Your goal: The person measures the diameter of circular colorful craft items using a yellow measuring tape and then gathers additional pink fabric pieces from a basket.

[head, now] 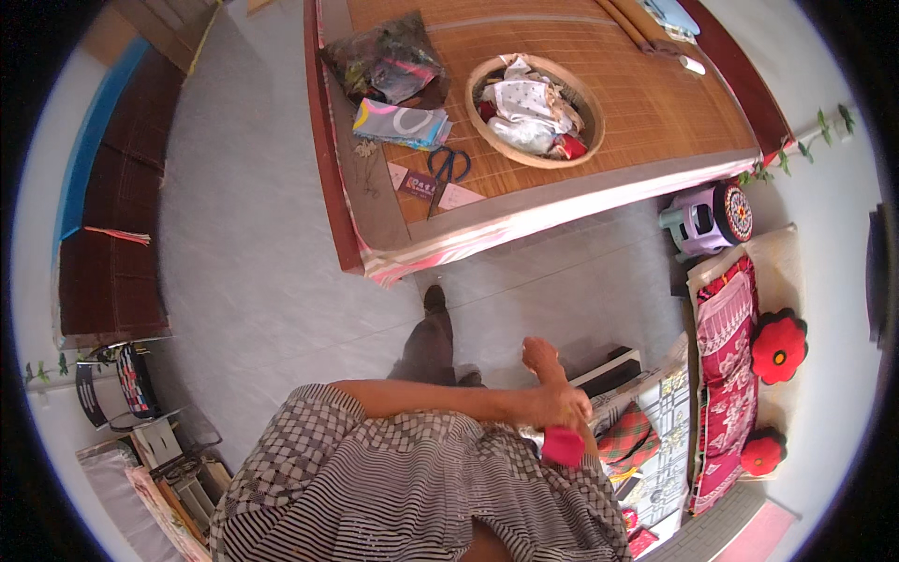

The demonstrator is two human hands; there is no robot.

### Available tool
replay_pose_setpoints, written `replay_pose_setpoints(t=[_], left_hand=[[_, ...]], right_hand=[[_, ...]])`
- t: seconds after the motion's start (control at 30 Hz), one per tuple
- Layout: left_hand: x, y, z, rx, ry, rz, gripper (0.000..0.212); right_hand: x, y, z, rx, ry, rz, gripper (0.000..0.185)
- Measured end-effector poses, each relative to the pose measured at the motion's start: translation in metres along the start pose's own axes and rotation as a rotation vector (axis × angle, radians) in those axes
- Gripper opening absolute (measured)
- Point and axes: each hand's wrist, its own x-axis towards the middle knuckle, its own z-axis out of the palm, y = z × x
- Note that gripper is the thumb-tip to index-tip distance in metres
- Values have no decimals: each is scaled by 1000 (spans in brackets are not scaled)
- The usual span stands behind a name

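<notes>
My left hand [562, 407], slightly blurred, reaches across my front and lies over my right forearm. A magenta piece of cloth [564, 447] shows just below it, against that forearm. Whether the left fingers hold the cloth or the arm, I cannot tell. My right hand [541, 355] extends over the floor with its fingers curled in and nothing visible in them. Ahead stands a bed with a woven mat [653, 105]. On it sit a round basket [593, 144] of fabric pieces, black-handled scissors [449, 165], a folded grey patterned cloth [400, 124] and a dark plastic bag [383, 60].
To the right, a low table with a patterned cover [664, 449] bears a plaid cloth bundle [628, 439]. Beyond it is a sofa with a red throw [727, 393] and a red flower cushion [779, 348]. A purple stool [702, 221] stands by the bed; a chair [133, 383] is at left.
</notes>
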Motion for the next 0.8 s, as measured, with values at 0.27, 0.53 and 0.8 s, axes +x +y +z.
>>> replay_pose_setpoints(t=[0.27, 0.53, 0.8], left_hand=[[-17, 76, -76, -167, -51, -177, 28], [-5, 133, -160, -19, 255, -337, 27], [23, 163, -208, 41, 186, -259, 30]], right_hand=[[75, -46, -62, 114, 165, 17, 15], [146, -85, -124, -43, -105, -116, 15], [174, -94, -177, 34, -37, -191, 20]])
